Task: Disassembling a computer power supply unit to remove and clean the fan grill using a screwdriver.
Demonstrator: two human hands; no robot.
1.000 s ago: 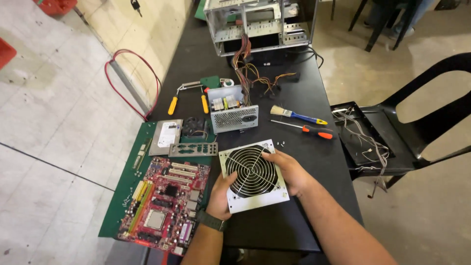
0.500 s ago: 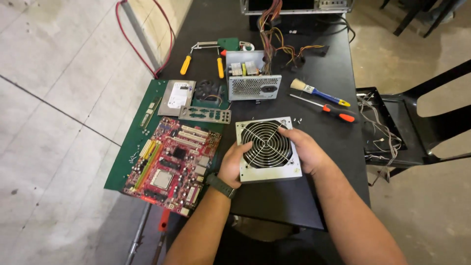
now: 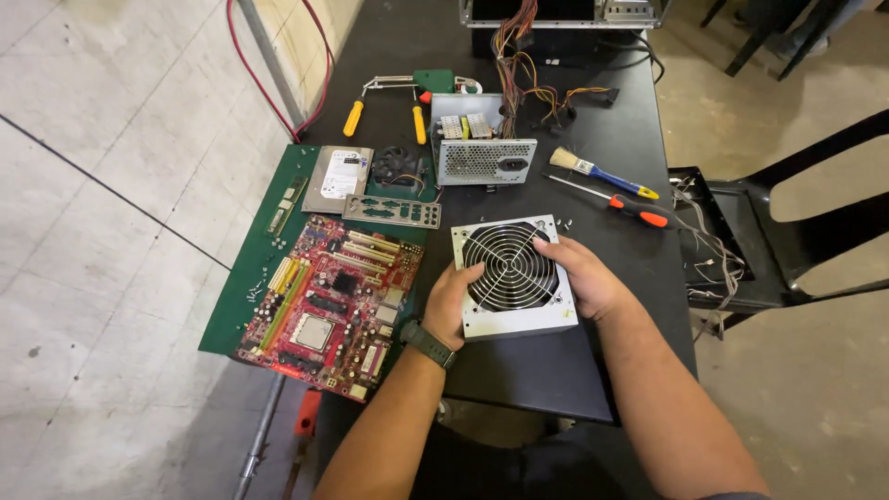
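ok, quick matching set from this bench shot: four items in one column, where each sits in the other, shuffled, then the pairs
Items:
1. fan cover
2. red motherboard
3. paintbrush
4. hard drive

Places:
A. far end of the green mat
B. held between left hand and right hand
C. on the black table, just beyond the orange-handled screwdriver
D. near end of the green mat, beside the left hand

Pairs: 1-B, 2-D, 3-C, 4-A
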